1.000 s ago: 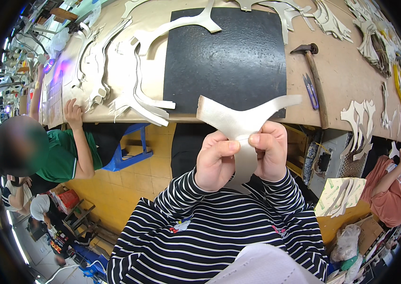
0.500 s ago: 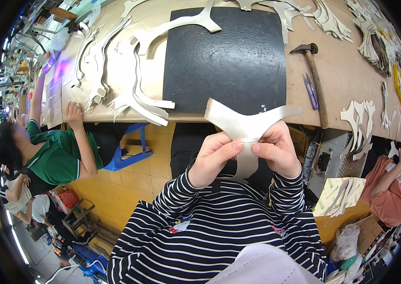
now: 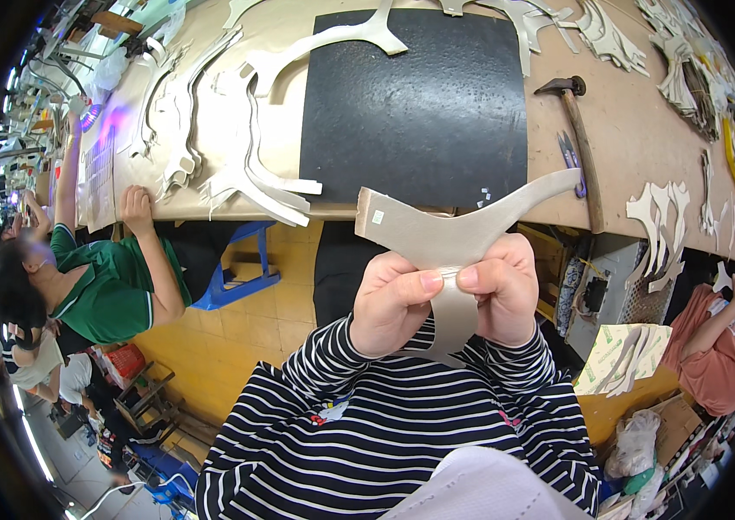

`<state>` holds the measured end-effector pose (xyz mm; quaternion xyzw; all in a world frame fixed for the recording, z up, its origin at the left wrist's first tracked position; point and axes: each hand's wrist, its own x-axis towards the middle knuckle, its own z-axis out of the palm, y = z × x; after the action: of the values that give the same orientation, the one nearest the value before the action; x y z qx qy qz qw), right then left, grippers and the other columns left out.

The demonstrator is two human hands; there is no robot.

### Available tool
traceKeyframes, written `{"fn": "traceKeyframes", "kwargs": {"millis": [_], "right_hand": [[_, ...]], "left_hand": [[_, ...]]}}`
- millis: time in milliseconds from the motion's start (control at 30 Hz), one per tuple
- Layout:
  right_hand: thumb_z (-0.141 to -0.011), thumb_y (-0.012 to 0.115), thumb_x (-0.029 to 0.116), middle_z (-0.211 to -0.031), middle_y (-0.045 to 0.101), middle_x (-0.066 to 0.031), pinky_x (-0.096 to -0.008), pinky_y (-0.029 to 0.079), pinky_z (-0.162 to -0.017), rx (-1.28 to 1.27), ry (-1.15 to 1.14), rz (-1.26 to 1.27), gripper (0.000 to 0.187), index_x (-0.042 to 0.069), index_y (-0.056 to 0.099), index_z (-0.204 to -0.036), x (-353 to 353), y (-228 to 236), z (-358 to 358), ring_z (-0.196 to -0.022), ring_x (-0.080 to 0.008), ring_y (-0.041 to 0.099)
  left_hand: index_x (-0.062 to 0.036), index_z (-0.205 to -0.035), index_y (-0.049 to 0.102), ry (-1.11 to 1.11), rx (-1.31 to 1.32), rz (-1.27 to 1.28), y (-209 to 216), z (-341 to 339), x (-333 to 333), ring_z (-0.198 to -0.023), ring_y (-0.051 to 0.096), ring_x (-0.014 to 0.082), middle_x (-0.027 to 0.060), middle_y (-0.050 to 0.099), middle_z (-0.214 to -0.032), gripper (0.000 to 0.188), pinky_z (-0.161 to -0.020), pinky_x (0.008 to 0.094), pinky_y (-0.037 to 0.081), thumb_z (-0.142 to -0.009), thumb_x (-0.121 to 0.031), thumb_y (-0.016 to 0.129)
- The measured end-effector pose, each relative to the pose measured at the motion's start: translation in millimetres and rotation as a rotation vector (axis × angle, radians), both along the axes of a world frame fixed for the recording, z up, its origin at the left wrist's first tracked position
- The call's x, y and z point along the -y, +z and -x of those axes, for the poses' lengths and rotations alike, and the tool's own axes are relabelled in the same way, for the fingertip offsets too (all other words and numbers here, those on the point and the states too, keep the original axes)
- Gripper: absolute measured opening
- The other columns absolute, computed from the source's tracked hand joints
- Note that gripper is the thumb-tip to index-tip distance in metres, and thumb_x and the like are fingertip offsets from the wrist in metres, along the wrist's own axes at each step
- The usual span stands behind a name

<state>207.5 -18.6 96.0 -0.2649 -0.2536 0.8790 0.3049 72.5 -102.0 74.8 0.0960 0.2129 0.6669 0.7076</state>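
A beige, branching cut piece of leather-like material (image 3: 441,238) is held up in front of my chest, near the table's front edge. My left hand (image 3: 393,303) pinches its narrow middle between thumb and fingers. Right beside it, my right hand (image 3: 504,290) grips the same middle, the two thumbs almost meeting there. A small pale sticker sits on the upper left arm of the piece. Its right arm reaches out toward the hammer, and its lower strip hangs down between my wrists. The fingers behind the piece are partly hidden.
A black mat (image 3: 415,113) lies on the table. To its right are a hammer (image 3: 580,147) and blue-handled thread snips (image 3: 568,154). Stacks of similar beige pieces (image 3: 254,186) lie to the left. A person in green (image 3: 111,290) sits at the left beside a blue stool (image 3: 241,269).
The piece has tilted and spread flatter, so its right arm stretches farther right and its sticker now shows. Both hands keep their pinch, having shifted slightly.
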Motion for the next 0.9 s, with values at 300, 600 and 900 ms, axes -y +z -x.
{"fn": "traceKeyframes", "kwargs": {"millis": [300, 600, 900], "right_hand": [[-0.084, 0.059, 0.004, -0.056, 0.049, 0.0005, -0.0222, 0.025, -0.042, -0.056, -0.115, 0.064, 0.025, 0.003, 0.053, -0.059, 4.0, -14.6, 7.9, -0.044, -0.0040, 0.035], [-0.097, 0.051, 0.027, -0.059, 0.029, 0.0054, -0.0253, 0.022, -0.046, 0.078, -0.105, -0.165, 0.029, 0.007, 0.048, -0.077, -32.2, -25.6, -4.6, -0.050, -0.0066, 0.024], [-0.096, 0.064, 0.013, -0.088, 0.056, -0.0012, -0.0244, 0.036, -0.079, 0.297, -0.031, -0.411, 0.016, -0.002, 0.062, -0.090, -21.2, -15.9, 6.9, -0.084, -0.0097, 0.049]], "left_hand": [[0.0116, -0.119, 0.061, 0.054, 0.038, 0.028, 6.0, -6.0, -10.9, -0.102, 0.066, 0.0253, 0.0206, 0.068, -0.111, 0.036, -0.092, 0.0349, 0.051, -0.093, -0.013, 0.058], [0.0043, -0.099, 0.061, 0.272, -0.424, 0.190, 5.3, 13.5, -12.7, -0.076, 0.050, 0.0122, 0.0038, 0.058, -0.084, 0.027, -0.070, 0.0288, 0.040, -0.095, -0.022, 0.056], [0.0046, -0.106, 0.067, 0.087, -0.687, 0.122, -20.0, 10.1, -14.8, -0.078, 0.052, 0.0061, 0.0004, 0.063, -0.088, 0.030, -0.069, 0.0221, 0.040, -0.101, -0.025, 0.062]]}}
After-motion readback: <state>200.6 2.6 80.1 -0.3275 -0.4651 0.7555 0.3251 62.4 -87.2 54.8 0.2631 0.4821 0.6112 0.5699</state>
